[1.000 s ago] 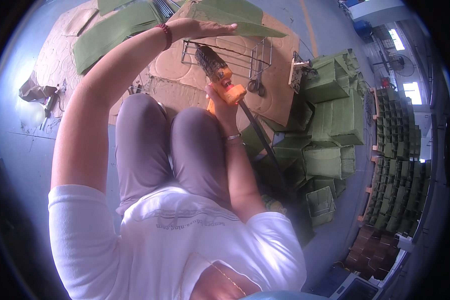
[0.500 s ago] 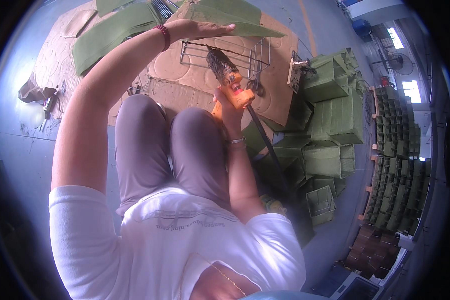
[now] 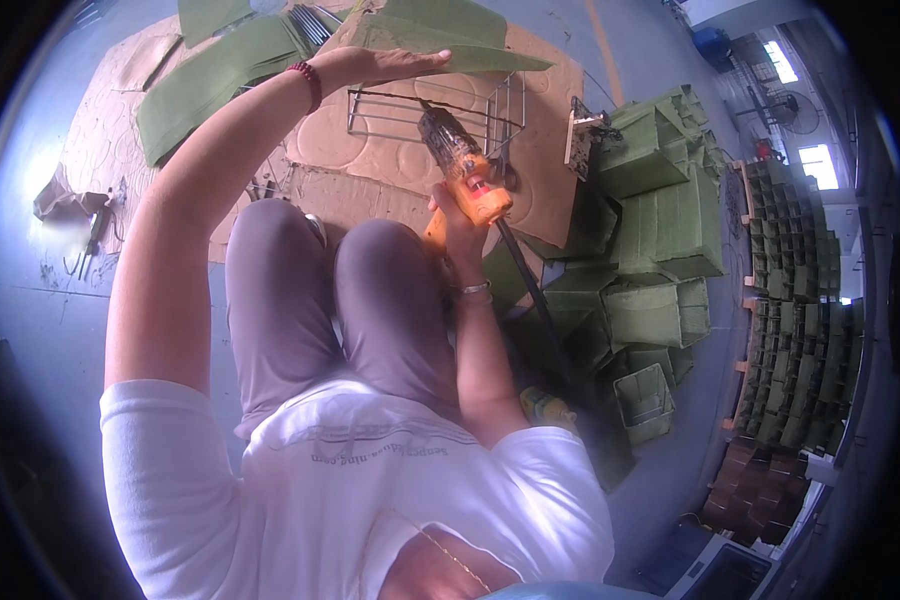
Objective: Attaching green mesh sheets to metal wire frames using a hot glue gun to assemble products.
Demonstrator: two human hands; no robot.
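My right hand (image 3: 457, 222) grips an orange hot glue gun (image 3: 482, 200) with its fingers wrapped round the handle. The gun's dark, residue-crusted front end (image 3: 444, 135) points away from me, its tip at the upper rail of a rectangular metal wire frame (image 3: 395, 128). A black cord or rod (image 3: 532, 275) trails from the gun toward my right side. Beyond the wire frame, my left hand (image 3: 385, 66) is stretched out with straight fingers, against a green sheet (image 3: 470, 57). Whether the palm presses on the sheet is hidden.
Cardboard (image 3: 340, 165) covers the floor ahead. More green sheets (image 3: 215, 95) and metal rods (image 3: 310, 25) lie at the far left. Green open boxes (image 3: 660, 230) pile up on my right, beside a dirty small stand (image 3: 582, 135). Stacked green boxes (image 3: 795, 370) stand farther right.
The glue gun's tip has shifted slightly rightward along the wire frame. My left hand keeps its flat pose by the green sheet. The whole view has moved a little.
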